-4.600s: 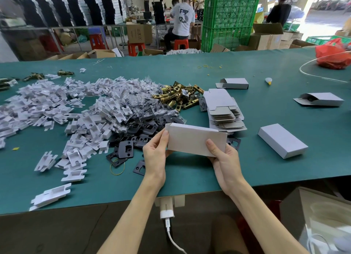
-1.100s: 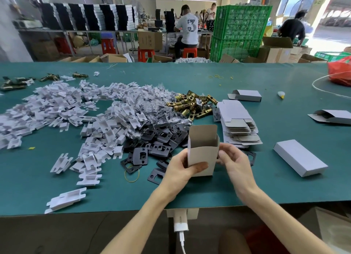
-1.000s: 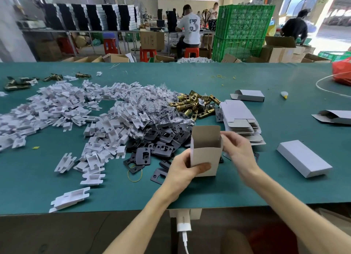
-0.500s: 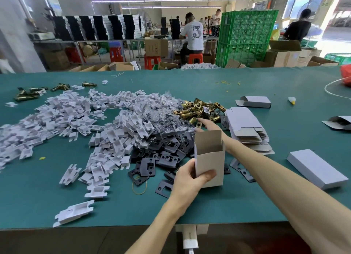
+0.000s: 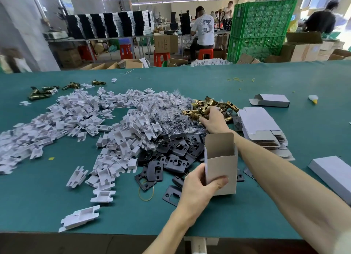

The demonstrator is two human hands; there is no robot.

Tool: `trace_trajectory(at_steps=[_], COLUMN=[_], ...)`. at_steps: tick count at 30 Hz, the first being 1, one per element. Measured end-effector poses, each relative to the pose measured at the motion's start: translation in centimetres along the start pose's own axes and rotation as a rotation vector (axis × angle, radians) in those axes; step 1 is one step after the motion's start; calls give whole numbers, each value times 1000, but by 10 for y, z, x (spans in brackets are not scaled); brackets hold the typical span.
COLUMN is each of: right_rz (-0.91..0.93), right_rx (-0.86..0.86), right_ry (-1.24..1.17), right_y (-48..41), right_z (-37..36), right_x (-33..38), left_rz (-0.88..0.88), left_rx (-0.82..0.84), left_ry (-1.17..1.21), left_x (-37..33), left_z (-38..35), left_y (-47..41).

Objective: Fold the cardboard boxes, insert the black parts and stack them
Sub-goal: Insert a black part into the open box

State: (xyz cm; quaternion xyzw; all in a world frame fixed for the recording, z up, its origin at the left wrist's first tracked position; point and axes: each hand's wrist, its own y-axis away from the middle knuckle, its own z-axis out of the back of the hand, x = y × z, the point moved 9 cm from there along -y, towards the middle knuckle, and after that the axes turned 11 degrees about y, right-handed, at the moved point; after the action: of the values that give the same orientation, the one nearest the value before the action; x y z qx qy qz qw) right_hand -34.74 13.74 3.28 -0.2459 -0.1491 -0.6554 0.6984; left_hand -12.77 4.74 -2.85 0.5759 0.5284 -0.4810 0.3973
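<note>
My left hand (image 5: 197, 187) grips a folded white cardboard box (image 5: 221, 164) that stands upright on the green table (image 5: 47, 202), its top flap open. My right hand (image 5: 213, 118) is stretched out over the pile of brass latch parts (image 5: 206, 108), fingers curled down onto one of them; whether it is lifted I cannot tell. A heap of black plates (image 5: 171, 155) lies just left of the box. A stack of flat box blanks (image 5: 262, 128) lies to the right, under my right forearm's far side.
A wide spread of white plastic inserts (image 5: 79, 120) and clear bags covers the table's left and middle. A closed white box (image 5: 336, 174) lies at the right edge, an open-ended one (image 5: 271, 100) farther back. Green crates (image 5: 260, 27) and seated workers are beyond the table.
My right hand left the box and reached forward to the brass parts. My left hand keeps the upright box in place; earlier both hands held it flat.
</note>
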Motion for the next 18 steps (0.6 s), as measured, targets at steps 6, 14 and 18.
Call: trace_trajectory(at_steps=[6,14,18], right_rz=[22,118,290], right_rx=[-109,-179,-199], right_ry=[-9,-294,-315], right_y=[4,43,86], right_z=[13,98,152], right_x=[6,32,62], left_rz=[0,2,-6], left_rx=[0,-7,8], left_ry=[-2,2,23], left_x=[0,-2,-4], left_z=[0,-1,-3], left_y=[0,2,3])
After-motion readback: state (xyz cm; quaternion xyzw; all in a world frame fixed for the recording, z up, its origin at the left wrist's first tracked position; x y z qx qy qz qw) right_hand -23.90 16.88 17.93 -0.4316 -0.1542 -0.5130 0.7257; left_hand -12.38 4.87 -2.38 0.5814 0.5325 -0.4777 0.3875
